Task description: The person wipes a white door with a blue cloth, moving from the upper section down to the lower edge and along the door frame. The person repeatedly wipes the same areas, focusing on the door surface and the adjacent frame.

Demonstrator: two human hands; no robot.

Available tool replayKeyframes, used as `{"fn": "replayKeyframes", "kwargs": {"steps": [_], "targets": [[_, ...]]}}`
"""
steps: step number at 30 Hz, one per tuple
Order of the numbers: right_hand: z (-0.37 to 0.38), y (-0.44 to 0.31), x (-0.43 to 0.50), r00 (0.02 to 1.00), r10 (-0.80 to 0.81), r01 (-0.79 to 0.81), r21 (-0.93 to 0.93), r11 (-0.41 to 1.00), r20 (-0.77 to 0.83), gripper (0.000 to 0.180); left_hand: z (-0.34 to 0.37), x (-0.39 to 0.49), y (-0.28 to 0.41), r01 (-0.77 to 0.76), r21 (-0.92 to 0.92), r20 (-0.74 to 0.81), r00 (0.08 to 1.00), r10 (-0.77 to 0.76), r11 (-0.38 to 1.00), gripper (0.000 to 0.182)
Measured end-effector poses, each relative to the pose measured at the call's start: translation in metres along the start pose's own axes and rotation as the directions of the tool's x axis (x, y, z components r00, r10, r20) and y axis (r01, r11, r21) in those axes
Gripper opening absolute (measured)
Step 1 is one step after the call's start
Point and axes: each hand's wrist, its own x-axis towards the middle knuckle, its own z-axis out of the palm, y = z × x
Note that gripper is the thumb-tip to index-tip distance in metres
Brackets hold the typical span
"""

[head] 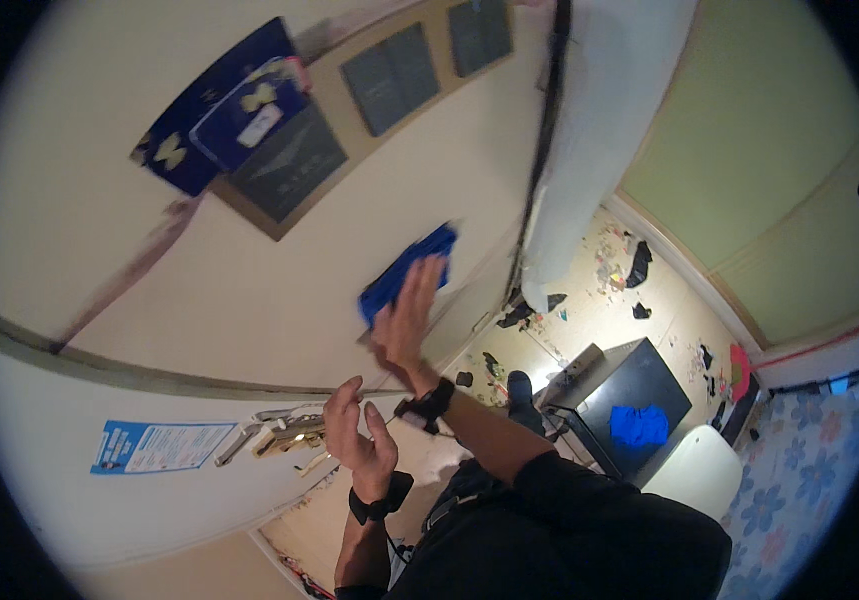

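Note:
My right hand (408, 311) presses flat, fingers extended, on a folded blue cloth (408, 274) against a cream upright panel (272, 300). My left hand (360, 435) is raised in front of a metal door handle and brass-coloured lock (290, 437), its fingers apart and slightly curled, with nothing in it. Both wrists wear black bands with a device. Above the cloth, dark square plates (390, 79) on a brown strip and dark blue cards with butterfly shapes (249, 112) are fixed to the panel.
A black box-like cabinet (624, 390) bears another blue cloth (639, 425), beside a white rounded object (699, 469). Black scraps and small debris (613, 262) lie on the floor. A blue-and-white printed notice (163, 448) hangs left of the handle. Flower-patterned fabric (797, 465) is at the right.

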Motion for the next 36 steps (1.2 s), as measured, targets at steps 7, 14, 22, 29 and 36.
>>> {"fn": "replayKeyframes", "kwargs": {"steps": [7,14,22,29,36], "targets": [[0.004,-0.017,0.022,0.969,-0.244,0.243,0.049,0.969,0.023,0.071,0.012,0.029,0.01,-0.037,-0.139,-0.084,0.996,0.026,0.99,0.007],[-0.01,0.089,0.091,0.936,0.253,-0.257,0.013,0.966,-0.244,0.065,0.044,0.043,0.014,0.012,-0.218,0.077,0.997,0.005,0.976,0.017],[0.003,0.035,0.036,0.974,0.171,-0.16,0.08,0.984,-0.15,0.074,0.067,0.059,0.013,-0.133,-0.281,0.018,0.989,0.144,0.95,0.014],[-0.021,0.112,0.132,0.897,0.331,-0.321,0.081,0.944,-0.293,0.062,0.08,0.058,0.012,0.024,-0.24,0.029,0.999,-0.017,0.97,0.012],[-0.005,0.227,0.059,0.673,0.689,-0.624,0.294,0.724,-0.268,0.067,0.111,0.038,-0.001,-0.011,-0.241,0.104,0.994,0.037,0.971,0.021]]}}
